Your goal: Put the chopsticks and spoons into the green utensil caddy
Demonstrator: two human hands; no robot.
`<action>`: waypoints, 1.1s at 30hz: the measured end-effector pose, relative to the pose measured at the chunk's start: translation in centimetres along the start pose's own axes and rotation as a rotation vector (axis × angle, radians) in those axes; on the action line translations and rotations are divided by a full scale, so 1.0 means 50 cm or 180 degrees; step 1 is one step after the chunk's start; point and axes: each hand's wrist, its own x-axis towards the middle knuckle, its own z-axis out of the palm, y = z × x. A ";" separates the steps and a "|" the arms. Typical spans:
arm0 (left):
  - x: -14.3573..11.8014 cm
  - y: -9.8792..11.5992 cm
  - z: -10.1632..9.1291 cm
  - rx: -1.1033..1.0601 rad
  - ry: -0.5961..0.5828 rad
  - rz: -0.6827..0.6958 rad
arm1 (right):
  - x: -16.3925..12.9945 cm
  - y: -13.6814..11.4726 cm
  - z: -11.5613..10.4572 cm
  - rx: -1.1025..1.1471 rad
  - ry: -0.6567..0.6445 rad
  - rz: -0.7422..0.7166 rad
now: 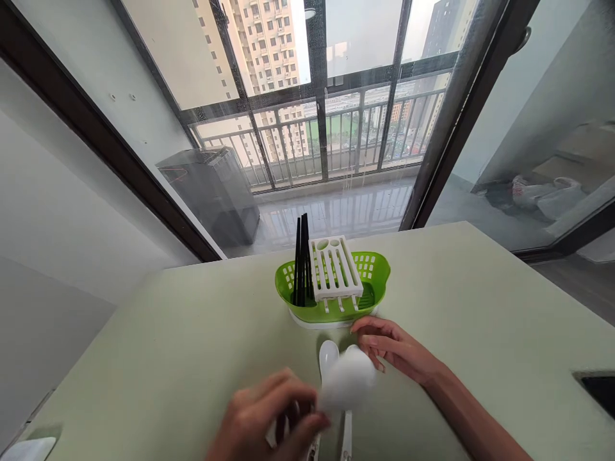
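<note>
My left hand [266, 416], blurred by motion, is closed in a pinch around a white spoon [350, 378] whose rounded head smears toward the right. Under it on the table lies another white spoon [329, 353], and the tip of a further white piece shows beside it. A spoon handle [346, 436] reaches toward the near edge. My right hand [387, 346] is open, fingers loosely bent and apart, by the front of a green basket [379, 275]. Several black chopsticks [301, 262] stand in the basket's left part, next to a white slotted rack [336, 269] across its middle.
The pale table [216, 320] ends at a glass door with a balcony behind it. A dark object [598, 390] lies at the right edge, and a white item [33, 448] sits in the lower left corner. A grey cabinet [211, 192] stands on the balcony.
</note>
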 end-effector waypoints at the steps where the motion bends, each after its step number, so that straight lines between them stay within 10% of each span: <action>1: 0.010 0.006 -0.024 0.0074 0.0264 -0.0009 | 0.000 0.000 0.000 -0.0007 -0.0002 0.0000; 7: 0.076 0.007 -0.104 0.0446 0.1231 -0.0243 | 0.000 0.000 -0.002 -0.0006 -0.0031 -0.0001; 22: 0.218 -0.079 -0.064 0.1039 0.0216 0.0503 | 0.001 0.000 0.000 -0.0082 -0.0024 0.0005; 33: 0.204 -0.099 -0.036 0.1341 0.0260 0.0657 | 0.001 -0.001 0.001 -0.0112 -0.0043 0.0033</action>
